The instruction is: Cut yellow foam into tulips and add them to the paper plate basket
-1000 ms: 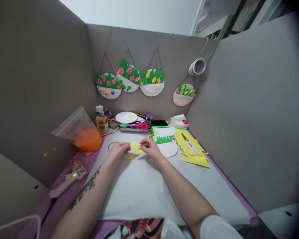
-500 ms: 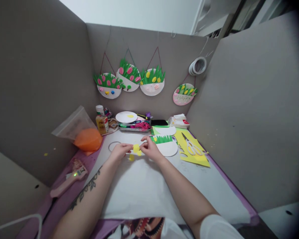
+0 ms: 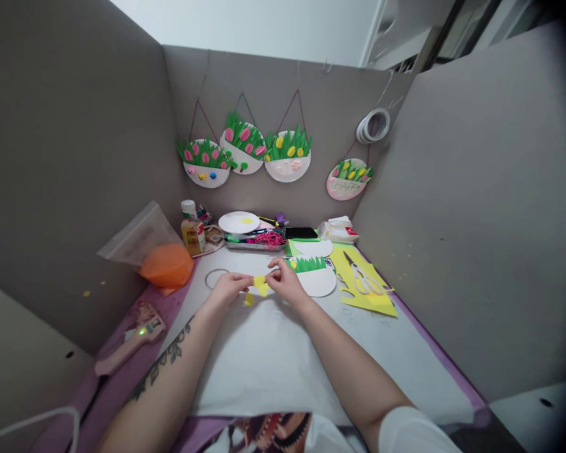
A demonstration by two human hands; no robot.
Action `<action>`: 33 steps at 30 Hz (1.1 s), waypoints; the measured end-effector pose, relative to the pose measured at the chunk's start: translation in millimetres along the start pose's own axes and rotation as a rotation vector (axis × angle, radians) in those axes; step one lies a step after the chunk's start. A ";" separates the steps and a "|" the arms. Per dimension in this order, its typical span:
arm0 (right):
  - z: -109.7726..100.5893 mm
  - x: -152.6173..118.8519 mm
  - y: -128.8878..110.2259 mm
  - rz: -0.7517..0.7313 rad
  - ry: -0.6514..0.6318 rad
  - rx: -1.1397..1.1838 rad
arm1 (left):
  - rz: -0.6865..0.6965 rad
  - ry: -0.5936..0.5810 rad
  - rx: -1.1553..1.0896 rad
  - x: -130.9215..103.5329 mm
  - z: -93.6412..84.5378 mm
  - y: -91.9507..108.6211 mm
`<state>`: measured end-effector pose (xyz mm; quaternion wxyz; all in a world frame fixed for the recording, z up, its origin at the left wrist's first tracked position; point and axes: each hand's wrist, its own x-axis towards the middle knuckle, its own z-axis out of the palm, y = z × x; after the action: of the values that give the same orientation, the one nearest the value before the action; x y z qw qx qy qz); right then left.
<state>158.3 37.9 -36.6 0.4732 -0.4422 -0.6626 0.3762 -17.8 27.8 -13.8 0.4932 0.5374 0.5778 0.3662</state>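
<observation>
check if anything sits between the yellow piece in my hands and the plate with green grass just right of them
Nothing visible does. Both hands, left hand and right hand, pinch the yellow piece just above the white sheet. The plate lies right beside the right hand, with only that hand in between. A second yellow scrap lies below, off that path.

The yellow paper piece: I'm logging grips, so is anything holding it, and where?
Both hands hold the small yellow paper piece: the left hand pinches its left edge, the right hand its right edge.
</observation>
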 end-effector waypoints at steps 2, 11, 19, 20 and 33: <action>-0.2 0.5 1.3 -0.003 0.015 -0.005 | -0.003 -0.012 0.006 -0.2 0.6 -0.5; 0.4 0.2 2.6 -0.009 0.021 -0.006 | 0.039 -0.022 0.002 -0.7 1.6 -1.9; 1.5 3.0 8.2 -0.006 -0.005 0.039 | 0.051 -0.042 0.045 -0.4 1.2 -1.2; 1.4 3.4 8.4 -0.008 -0.006 0.043 | 0.051 -0.044 0.046 -0.2 1.4 -1.7; 0.0 -8.2 -6.3 -0.436 0.021 -0.425 | 0.012 -0.124 -0.226 -9.2 5.5 5.1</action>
<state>158.2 28.1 -33.3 0.4468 -0.3825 -0.8007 0.1142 -11.7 19.0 -8.7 0.5832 0.5036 0.4980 0.3977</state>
